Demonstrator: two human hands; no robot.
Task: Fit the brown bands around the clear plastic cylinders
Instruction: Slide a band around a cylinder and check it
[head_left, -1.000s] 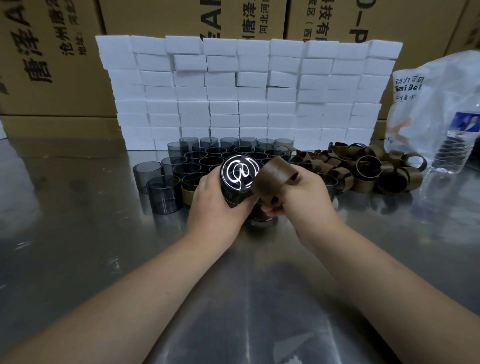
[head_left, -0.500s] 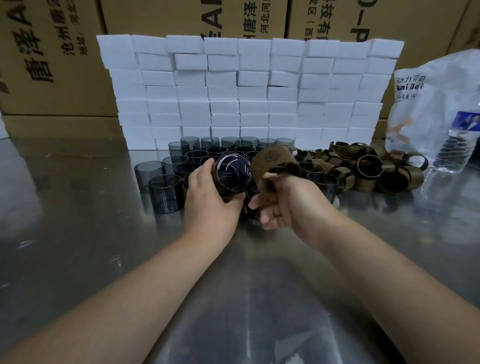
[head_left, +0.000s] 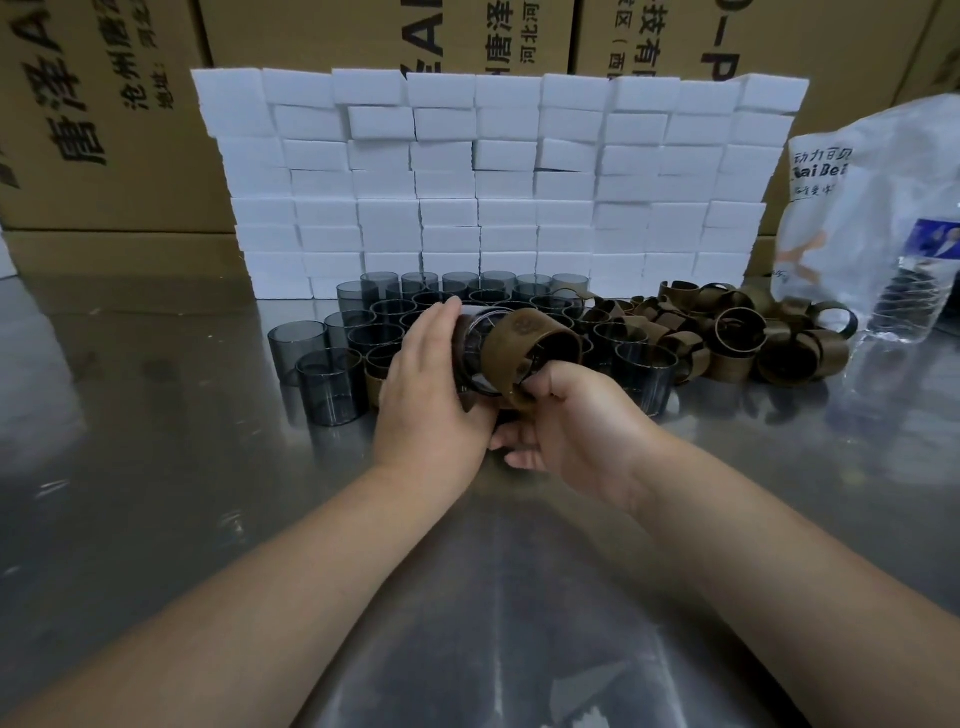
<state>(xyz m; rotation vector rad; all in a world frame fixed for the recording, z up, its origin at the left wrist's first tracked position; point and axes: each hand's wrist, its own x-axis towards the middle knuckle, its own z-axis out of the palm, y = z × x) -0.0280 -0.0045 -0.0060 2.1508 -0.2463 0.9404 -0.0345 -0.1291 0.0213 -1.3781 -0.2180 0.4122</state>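
Grips tinted clear plastic cylinder (head_left: 474, 340) in left hand (head_left: 431, 400), pinches curled brown band (head_left: 524, 335) onto its end with right hand (head_left: 574, 423), before white foam-block wall (head_left: 498, 182); seemingly early: many bare cylinders (head_left: 332, 387) and loose bands (head_left: 737, 338) left there.

Likely warehouse packing station: printed cardboard cartons (head_left: 104, 119), stacked white foam blocks (head_left: 498, 182), steel worktable (head_left: 156, 467).

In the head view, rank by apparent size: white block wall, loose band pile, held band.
1. white block wall
2. loose band pile
3. held band, smallest though nearest the camera
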